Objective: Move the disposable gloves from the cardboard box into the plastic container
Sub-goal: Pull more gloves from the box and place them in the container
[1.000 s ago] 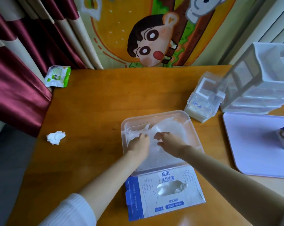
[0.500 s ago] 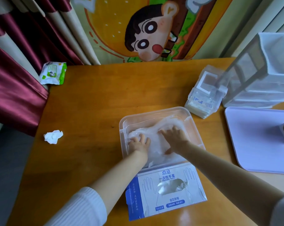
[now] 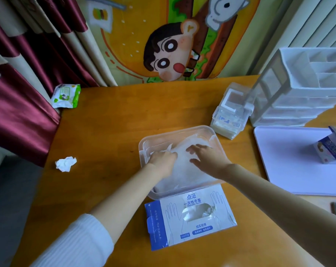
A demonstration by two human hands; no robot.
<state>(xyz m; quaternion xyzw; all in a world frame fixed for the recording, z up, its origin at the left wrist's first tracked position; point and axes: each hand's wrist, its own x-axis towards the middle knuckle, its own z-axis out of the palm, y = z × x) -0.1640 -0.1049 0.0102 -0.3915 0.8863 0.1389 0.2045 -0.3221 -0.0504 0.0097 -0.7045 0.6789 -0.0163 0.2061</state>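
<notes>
Wet-wipe pack [image 3: 67,95], crumpled tissue [image 3: 65,164] at desk [image 3: 109,120] left edge, well apart from work.

Left hand [image 3: 162,160]: on disposable gloves [image 3: 182,172] by left wall of plastic container [image 3: 142,151], fingers bent down; pinching or only pressing, cannot tell.

Right hand [image 3: 207,158]: fingers spread, flat on pile, gripping nothing.

Step, as judged: pressing the glove pile flat inside container.

Cardboard box [image 3: 190,220]: touches container's near edge; film shows in window, so probably more gloves inside.

Next: free 1 hand, reach into the window, pinch thin film without tearing box.
</notes>
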